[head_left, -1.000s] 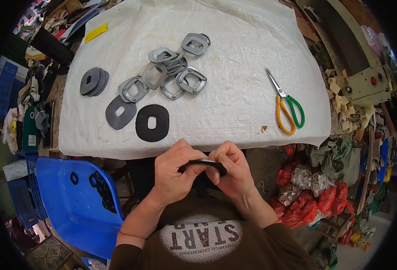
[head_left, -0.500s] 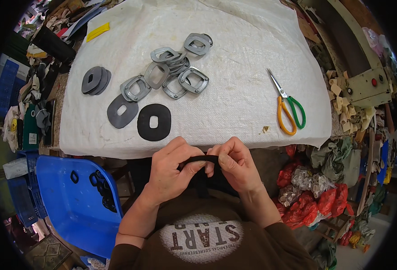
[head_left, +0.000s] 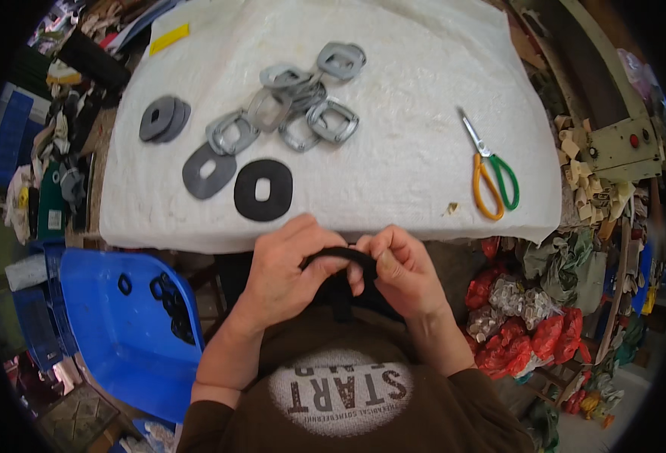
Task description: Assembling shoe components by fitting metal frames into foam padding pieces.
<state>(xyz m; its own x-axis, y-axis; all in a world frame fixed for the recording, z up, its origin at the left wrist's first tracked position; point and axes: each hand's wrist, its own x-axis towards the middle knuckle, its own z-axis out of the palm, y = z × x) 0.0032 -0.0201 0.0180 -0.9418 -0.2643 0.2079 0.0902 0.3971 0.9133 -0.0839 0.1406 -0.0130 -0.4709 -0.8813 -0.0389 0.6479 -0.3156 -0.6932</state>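
Between both hands is a thin black pad (head_left: 338,254), seen nearly edge-on and bowed upward, just off the near edge of the table. My left hand (head_left: 284,268) grips its left end between thumb and fingers. My right hand (head_left: 404,273) pinches the right end; part of the pad is hidden by the fingers. Beyond them on the white cloth lies a flat black pad (head_left: 263,190) with an oblong hole. Beside it is a similar grey pad (head_left: 202,181), and further left sits a small stack of grey pads (head_left: 159,121). Several grey metal frames (head_left: 231,134) are heaped further back.
Scissors (head_left: 488,177) with one orange and one green handle lie at the right of the white cloth (head_left: 408,136). A blue tub (head_left: 121,340) with several black rings (head_left: 174,302) stands low at left. Red plastic bags (head_left: 525,340) are piled low at right. A yellow strip (head_left: 169,39) lies far left.
The black pad is bent into a stronger arch, and my right hand has shifted slightly right. The table's things sit a little higher and further right in view.
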